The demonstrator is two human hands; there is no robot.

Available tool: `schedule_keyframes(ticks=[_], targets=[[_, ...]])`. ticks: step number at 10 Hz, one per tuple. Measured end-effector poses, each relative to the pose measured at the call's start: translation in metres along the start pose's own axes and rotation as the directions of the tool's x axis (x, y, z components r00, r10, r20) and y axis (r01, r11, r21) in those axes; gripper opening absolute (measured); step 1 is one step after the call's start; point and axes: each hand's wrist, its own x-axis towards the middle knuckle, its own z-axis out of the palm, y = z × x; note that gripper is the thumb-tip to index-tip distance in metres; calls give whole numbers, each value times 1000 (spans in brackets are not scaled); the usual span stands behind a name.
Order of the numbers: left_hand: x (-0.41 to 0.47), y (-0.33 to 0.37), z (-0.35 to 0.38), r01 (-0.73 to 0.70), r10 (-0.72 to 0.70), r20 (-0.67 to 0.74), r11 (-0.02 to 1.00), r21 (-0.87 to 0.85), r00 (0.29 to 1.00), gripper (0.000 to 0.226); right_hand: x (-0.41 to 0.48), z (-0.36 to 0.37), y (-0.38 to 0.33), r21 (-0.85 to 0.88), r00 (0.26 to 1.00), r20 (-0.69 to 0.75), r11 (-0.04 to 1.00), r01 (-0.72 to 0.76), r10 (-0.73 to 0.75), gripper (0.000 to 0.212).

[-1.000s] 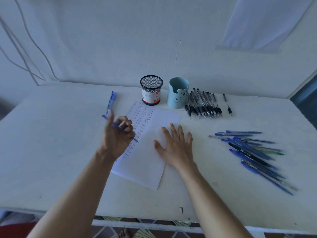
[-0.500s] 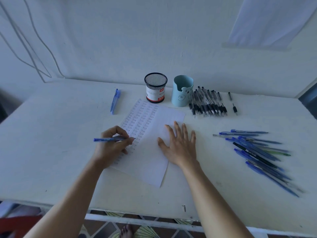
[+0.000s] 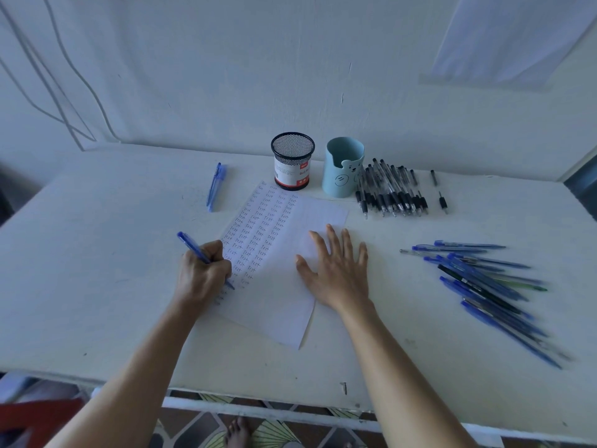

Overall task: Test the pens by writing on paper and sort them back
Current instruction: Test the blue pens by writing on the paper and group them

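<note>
My left hand [image 3: 204, 275] grips a blue pen [image 3: 193, 247] in a writing hold, its tip down on the lower left part of the paper [image 3: 277, 299]. The sheet lies slanted in the middle of the table, its left half covered with rows of the word "Test". My right hand [image 3: 337, 270] lies flat on the paper's right side, fingers spread. A pile of blue pens [image 3: 484, 286] lies at the right. A row of black pens [image 3: 392, 192] lies at the back right. Two blue pens [image 3: 215, 185] lie apart at the back left.
A black mesh pen cup [image 3: 292, 166] and a light blue holder [image 3: 342, 169] with a bear face stand at the back centre by the wall. Two small black pen parts [image 3: 439, 192] lie right of the black pens. The white table's front edge [image 3: 258, 402] is near me.
My left hand turned the blue pen from a raised, sideways hold into a writing grip and brought its tip down onto the paper. My right hand stayed flat on the sheet.
</note>
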Motion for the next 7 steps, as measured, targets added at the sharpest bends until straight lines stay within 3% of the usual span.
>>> schedule_keyframes(ticks=[7], targets=[[-3,3,1,-72,69,51,996,58,996,31,-1,-1,-1,11,1000,16,1000,-6,6,66]])
